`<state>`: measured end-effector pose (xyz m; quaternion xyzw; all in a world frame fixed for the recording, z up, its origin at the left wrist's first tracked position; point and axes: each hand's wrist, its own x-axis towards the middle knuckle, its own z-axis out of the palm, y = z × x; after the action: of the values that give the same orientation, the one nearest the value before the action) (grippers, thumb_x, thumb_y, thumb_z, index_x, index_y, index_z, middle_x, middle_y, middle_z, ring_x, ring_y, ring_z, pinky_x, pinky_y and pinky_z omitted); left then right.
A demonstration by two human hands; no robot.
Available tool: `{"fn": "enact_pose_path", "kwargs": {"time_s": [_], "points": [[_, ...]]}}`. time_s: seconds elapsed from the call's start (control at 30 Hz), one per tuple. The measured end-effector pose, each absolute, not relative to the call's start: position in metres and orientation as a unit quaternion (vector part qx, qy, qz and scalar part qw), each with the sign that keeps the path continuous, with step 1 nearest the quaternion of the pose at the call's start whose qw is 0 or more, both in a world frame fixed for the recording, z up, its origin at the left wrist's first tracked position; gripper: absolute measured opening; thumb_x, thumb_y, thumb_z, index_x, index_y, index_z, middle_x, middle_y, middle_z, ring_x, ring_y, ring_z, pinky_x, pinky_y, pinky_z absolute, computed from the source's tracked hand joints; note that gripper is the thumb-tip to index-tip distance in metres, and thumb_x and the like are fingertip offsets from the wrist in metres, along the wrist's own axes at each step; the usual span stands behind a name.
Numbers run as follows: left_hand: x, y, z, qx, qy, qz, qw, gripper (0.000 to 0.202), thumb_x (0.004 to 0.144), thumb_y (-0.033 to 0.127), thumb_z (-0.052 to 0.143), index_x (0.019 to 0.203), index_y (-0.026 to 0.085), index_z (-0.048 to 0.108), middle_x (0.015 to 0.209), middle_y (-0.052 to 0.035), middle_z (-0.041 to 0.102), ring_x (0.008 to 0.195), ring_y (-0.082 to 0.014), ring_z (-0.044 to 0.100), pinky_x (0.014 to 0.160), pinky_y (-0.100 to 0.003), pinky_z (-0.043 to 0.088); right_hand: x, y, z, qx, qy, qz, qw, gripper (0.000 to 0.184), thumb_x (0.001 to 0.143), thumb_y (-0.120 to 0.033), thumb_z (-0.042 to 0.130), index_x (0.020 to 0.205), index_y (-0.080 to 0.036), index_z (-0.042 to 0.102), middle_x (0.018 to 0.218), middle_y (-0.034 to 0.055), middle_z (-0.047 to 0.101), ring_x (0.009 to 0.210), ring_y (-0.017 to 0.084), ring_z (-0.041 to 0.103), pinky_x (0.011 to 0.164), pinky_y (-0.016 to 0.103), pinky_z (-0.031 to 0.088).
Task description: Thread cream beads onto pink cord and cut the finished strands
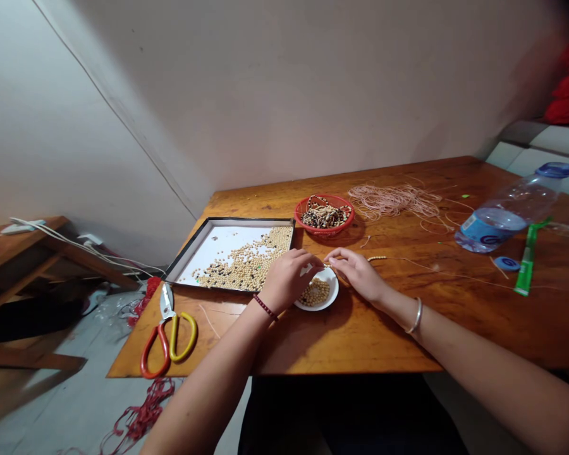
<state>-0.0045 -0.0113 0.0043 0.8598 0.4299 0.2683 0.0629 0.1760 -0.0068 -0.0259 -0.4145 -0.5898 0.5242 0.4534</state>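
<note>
Over a small white bowl (334, 297) of tan beads (317, 292), my left hand (290, 275) bends down with its fingers closed; what lies in its fingertips is too small to make out. My right hand (358, 273) meets it at the bowl's far rim, thumb and fingers pinched on a thin string. Behind that hand the string shows a short row of threaded beads (377, 258), then trails off to the right. Left of my hands sits a black-rimmed white tray (203, 243) of loose tan beads (239, 265) with some dark ones mixed in.
A red basket (299, 222) of strung beads stands behind the bowl. Beyond it lies tangled pink cord (393, 199). Scissors (167, 328) rest at the table's left edge. At right are a plastic bottle (493, 224), a blue cap (506, 263) and a green packet (527, 262).
</note>
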Motion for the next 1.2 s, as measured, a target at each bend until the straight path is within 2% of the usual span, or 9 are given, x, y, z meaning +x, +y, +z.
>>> {"fn": "enact_pose_path", "kwargs": {"time_s": [0.13,0.33,0.5,0.63,0.8,0.93,1.2], "points": [[-0.004,-0.011,0.005,0.863,0.43,0.262,0.046,0.013,0.09,0.025,0.053,0.088,0.02,0.065,0.086,-0.0036,0.065,0.079,-0.016,0.058,0.07,-0.027,0.043,0.176,-0.009,-0.024,-0.412,-0.577,0.551,0.44,0.036,0.08,-0.054,0.054,0.085,-0.019,0.054,0.05,-0.0075,0.039,0.046,0.009,0.034,0.045,0.022,0.026],[-0.003,-0.013,0.006,0.861,0.435,0.262,0.032,0.017,0.093,0.026,0.046,0.092,0.018,0.061,0.09,-0.0054,0.061,0.081,-0.0164,0.057,0.069,-0.027,0.044,0.178,-0.009,-0.022,-0.428,-0.529,0.59,0.434,0.042,0.08,-0.061,0.049,0.091,-0.02,0.051,0.048,-0.0093,0.037,0.04,0.007,0.028,0.041,0.02,0.018],[-0.005,-0.012,0.006,0.852,0.443,0.276,0.034,0.017,0.094,0.024,0.044,0.092,0.018,0.061,0.092,-0.0054,0.06,0.081,-0.0154,0.056,0.071,-0.027,0.045,0.18,-0.005,-0.022,-0.452,-0.457,0.622,0.448,0.04,0.078,-0.06,0.05,0.093,-0.022,0.048,0.05,-0.0099,0.039,0.036,0.005,0.022,0.039,0.019,0.01],[-0.006,-0.011,0.006,0.85,0.44,0.285,0.041,0.018,0.094,0.024,0.043,0.093,0.018,0.061,0.092,-0.0054,0.06,0.081,-0.0149,0.057,0.071,-0.027,0.045,0.181,-0.005,-0.019,-0.45,-0.407,0.624,0.492,0.035,0.075,-0.05,0.059,0.092,-0.022,0.046,0.057,-0.0087,0.044,0.038,0.003,0.022,0.039,0.018,0.01],[-0.006,-0.011,0.007,0.851,0.436,0.29,0.044,0.02,0.095,0.023,0.041,0.093,0.018,0.06,0.094,-0.0059,0.061,0.082,-0.0151,0.057,0.072,-0.027,0.045,0.182,-0.005,-0.018,-0.456,-0.4,0.632,0.482,0.03,0.073,-0.042,0.061,0.09,-0.022,0.047,0.06,-0.0069,0.049,0.038,0.002,0.02,0.039,0.019,0.008],[-0.006,-0.011,0.007,0.837,0.442,0.314,0.069,0.014,0.093,0.021,0.044,0.095,0.019,0.057,0.092,-0.0049,0.062,0.082,-0.015,0.057,0.072,-0.027,0.044,0.181,-0.005,-0.019,-0.444,-0.414,0.639,0.472,0.029,0.074,-0.044,0.06,0.087,-0.021,0.047,0.058,-0.0064,0.049,0.038,0.003,0.021,0.039,0.019,0.008],[-0.006,-0.011,0.009,0.804,0.451,0.352,0.159,0.009,0.091,0.022,0.047,0.098,0.019,0.052,0.085,-0.0024,0.06,0.074,-0.0128,0.054,0.065,-0.024,0.043,0.187,0.0,-0.02,-0.446,-0.373,0.658,0.479,0.033,0.081,-0.051,0.049,0.098,-0.023,0.051,0.058,-0.0072,0.046,0.036,0.004,0.016,0.038,0.019,0.008]]}}
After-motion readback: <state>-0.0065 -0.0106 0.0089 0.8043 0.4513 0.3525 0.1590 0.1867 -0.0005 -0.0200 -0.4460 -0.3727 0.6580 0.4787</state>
